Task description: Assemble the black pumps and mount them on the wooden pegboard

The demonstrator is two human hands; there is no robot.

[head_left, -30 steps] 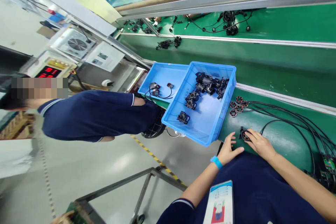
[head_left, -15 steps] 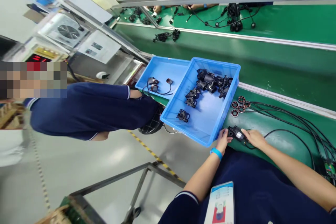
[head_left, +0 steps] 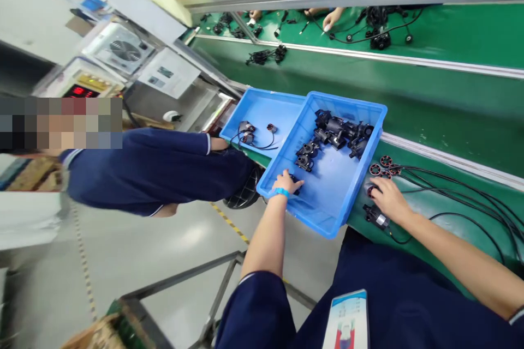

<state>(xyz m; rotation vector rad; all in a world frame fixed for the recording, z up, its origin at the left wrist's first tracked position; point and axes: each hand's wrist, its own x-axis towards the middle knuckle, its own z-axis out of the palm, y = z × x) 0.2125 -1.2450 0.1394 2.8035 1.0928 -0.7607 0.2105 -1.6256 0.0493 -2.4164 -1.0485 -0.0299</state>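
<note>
Black part (head_left: 298, 191), half-hidden by left hand (head_left: 285, 181), possibly gripped

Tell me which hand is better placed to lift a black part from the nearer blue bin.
Probably the left hand: it is inside that blue bin, over a black part. The right hand is outside the bin, at a round part.

Bright light is falling all around, glare is whitening the floor (head_left: 195, 233), and the upper left is blurring.
</note>
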